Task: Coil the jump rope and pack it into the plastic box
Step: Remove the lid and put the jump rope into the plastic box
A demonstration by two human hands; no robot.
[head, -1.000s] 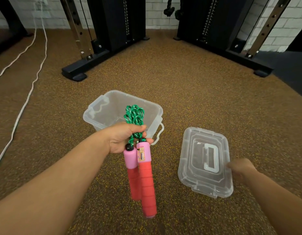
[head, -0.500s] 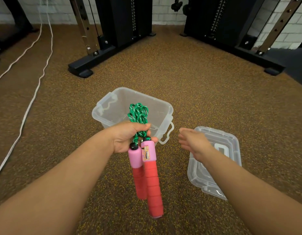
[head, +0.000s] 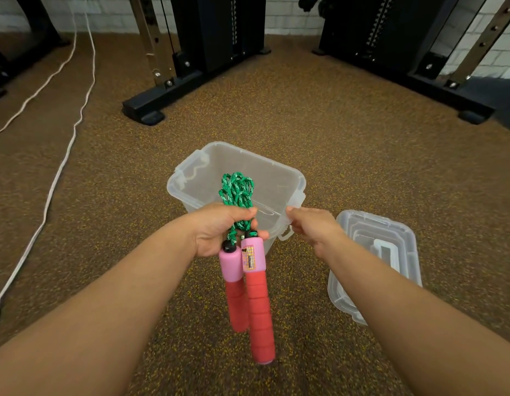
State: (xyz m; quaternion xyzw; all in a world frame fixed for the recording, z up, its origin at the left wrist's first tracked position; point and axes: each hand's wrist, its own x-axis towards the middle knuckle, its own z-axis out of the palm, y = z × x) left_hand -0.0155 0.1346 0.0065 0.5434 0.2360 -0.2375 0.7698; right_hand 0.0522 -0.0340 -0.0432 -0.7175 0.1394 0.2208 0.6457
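Fingers (head: 249, 214) of the left hand (head: 219, 230) clamp the coiled jump rope (head: 236, 192) mid-frame, right hand (head: 311, 225) pinching the plastic box (head: 276, 172) rim; packing remains.

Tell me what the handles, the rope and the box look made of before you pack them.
Handles: apparently soft foam grips, matte red with ribbed rings, under smooth pink plastic-looking caps.
Rope: braided cord, likely nylon or similar, judging by the woven green and white pattern.
Box: translucent plastic, slightly frosted, since the floor shows through its walls. The lid beside it looks the same.
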